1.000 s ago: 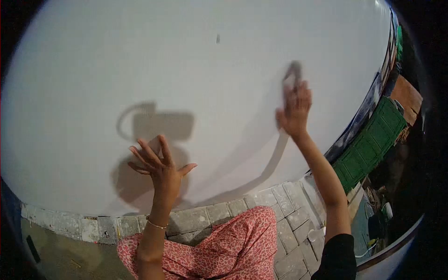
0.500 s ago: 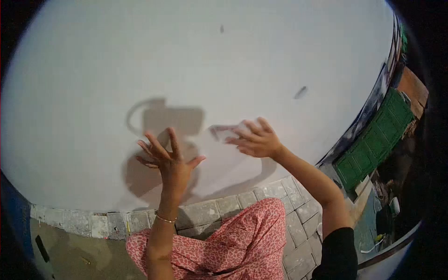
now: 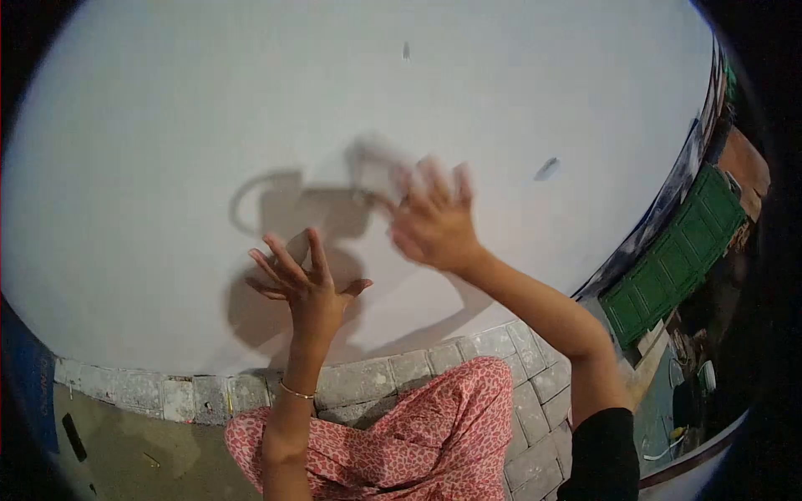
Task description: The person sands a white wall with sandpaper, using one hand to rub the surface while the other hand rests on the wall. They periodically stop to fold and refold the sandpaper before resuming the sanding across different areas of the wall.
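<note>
My left hand [image 3: 313,288] has its fingers spread wide in front of the white wall [image 3: 167,125], with nothing seen in it. Whether it touches the wall cannot be told. A thin bracelet [image 3: 298,391] circles the left wrist. Up and to the right, my right hand [image 3: 434,219] is blurred by motion, its fingers apart, and no held object can be made out. Dark shadows [image 3: 292,209] fall on the wall above and around the hands.
Patterned pink trousers [image 3: 401,426] cover the bent legs. Paving blocks [image 3: 535,409] run along the wall's base. A green panel [image 3: 677,255] leans at the right, near assorted items. A dark strip [image 3: 74,437] lies on the ground at the lower left.
My right hand has moved up and to the left, and its shadow has shifted upward. My left hand has stayed nearly in place, still spread.
</note>
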The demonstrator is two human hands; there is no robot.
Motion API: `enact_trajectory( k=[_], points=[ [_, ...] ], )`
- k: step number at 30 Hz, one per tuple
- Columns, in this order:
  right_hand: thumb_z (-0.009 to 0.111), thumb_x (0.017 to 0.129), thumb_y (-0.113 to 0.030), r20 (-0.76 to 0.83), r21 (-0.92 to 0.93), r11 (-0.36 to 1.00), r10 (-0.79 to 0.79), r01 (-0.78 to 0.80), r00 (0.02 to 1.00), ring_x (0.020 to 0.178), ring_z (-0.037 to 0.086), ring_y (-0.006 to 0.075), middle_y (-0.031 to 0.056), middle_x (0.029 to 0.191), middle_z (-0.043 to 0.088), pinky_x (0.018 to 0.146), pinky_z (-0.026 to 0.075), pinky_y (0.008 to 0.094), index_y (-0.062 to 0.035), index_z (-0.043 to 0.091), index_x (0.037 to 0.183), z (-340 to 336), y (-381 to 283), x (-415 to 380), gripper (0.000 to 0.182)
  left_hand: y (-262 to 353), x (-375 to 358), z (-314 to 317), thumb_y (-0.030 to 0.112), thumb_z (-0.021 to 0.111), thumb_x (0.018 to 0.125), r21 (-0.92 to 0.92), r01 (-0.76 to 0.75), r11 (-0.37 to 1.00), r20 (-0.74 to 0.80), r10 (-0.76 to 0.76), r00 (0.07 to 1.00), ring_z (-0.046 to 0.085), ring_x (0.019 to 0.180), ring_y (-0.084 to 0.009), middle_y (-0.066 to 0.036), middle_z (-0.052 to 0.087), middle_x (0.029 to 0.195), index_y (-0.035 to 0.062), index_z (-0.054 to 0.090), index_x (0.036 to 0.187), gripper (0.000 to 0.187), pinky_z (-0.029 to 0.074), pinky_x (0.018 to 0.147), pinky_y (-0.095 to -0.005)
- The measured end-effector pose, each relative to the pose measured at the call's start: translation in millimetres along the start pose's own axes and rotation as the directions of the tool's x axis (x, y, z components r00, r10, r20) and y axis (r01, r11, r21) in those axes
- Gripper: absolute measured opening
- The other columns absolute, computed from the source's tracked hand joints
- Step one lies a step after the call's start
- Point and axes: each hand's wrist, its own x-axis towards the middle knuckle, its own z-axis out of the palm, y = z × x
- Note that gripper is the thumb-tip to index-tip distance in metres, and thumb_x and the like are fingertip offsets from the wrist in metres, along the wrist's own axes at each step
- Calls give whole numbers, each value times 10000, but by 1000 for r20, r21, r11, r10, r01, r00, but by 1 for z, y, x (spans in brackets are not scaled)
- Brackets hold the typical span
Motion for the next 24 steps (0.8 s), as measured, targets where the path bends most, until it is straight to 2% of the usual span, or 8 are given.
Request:
enact_trajectory(
  k=[2, 5, 9, 12, 16, 18, 20, 24],
  points=[
    [520, 824, -429, 130, -19, 933, -354, 359, 926, 1339, 251, 267, -22, 1442, 313, 1084, 72, 533, -361, 426, 1322, 18, -8, -35, 511, -1, -1, 1, 612, 762, 496, -33, -6, 999, 0, 6, 1000, -133, 1285, -549, -316, -151, 1422, 198, 45, 1449, 1263, 1, 879, -771],
    [509, 833, -443, 117, -96, 896, -423, 434, 899, 1329, 280, 239, -51, 1435, 321, 1092, 81, 521, -374, 409, 1330, 16, 18, -61, 512, -4, -1, 2, 622, 750, 505, -71, -5, 997, -15, 4, 1000, -125, 1283, -558, -306, -135, 1432, 227, 77, 1449, 1225, 7, 860, -787],
    [470, 867, -422, -77, -135, 990, 41, -51, 996, 1346, 206, 344, 126, 1460, 241, 1075, 62, 544, -289, 389, 1362, -10, 97, -60, 519, -5, -1, 5, 614, 757, 504, -70, -8, 998, -17, 7, 1000, -135, 1282, -557, -305, -156, 1428, 247, 69, 1449, 1225, 5, 861, -786],
    [373, 909, -347, -354, 1, 916, 376, -402, 856, 1368, 98, 368, 155, 1483, 172, 1056, 6, 544, -130, 303, 1405, -36, 126, -17, 546, -3, 0, -1, 612, 761, 502, -70, -11, 997, -24, 9, 1000, -136, 1282, -556, -308, -167, 1423, 247, 67, 1449, 1230, 0, 853, -790],
    [387, 898, -328, -408, 180, 839, 538, -513, 737, 1371, 74, 371, 167, 1493, 123, 1045, 3, 561, -135, 279, 1414, -29, 98, 22, 562, -2, -1, -2, 610, 761, 508, -76, 6, 997, -2, -6, 1000, -131, 1282, -559, -317, -156, 1422, 245, 78, 1448, 1218, -1, 850, -791],
    [443, 854, -362, -238, -4, 910, 402, -415, 884, 1365, 89, 387, 159, 1491, 138, 1046, -6, 579, -137, 302, 1406, -22, 57, 21, 612, 0, 0, -4, 561, 795, 504, -16, -11, 1000, 18, 11, 1000, -149, 1282, -546, -326, -184, 1407, 164, -3, 1446, 1297, -3, 892, -760],
    [470, 839, -475, 10, -101, 992, 74, -72, 997, 1363, 134, 365, 100, 1477, 216, 1062, 17, 570, -301, 325, 1390, -8, 25, -2, 596, -2, 0, -2, 581, 779, 509, -41, -2, 999, 14, 3, 1000, -132, 1283, -554, -319, -167, 1417, 206, 43, 1447, 1250, 2, 875, -773],
    [459, 836, -570, 243, -84, 922, -349, 378, 905, 1353, 208, 211, -59, 1457, 268, 1084, 42, 543, -403, 290, 1381, 4, 12, -51, 594, -1, -1, -2, 603, 763, 507, -77, 31, 997, 30, -29, 999, -107, 1288, -556, -306, -142, 1428, 251, 88, 1446, 1208, 16, 859, -787]
  ],
)
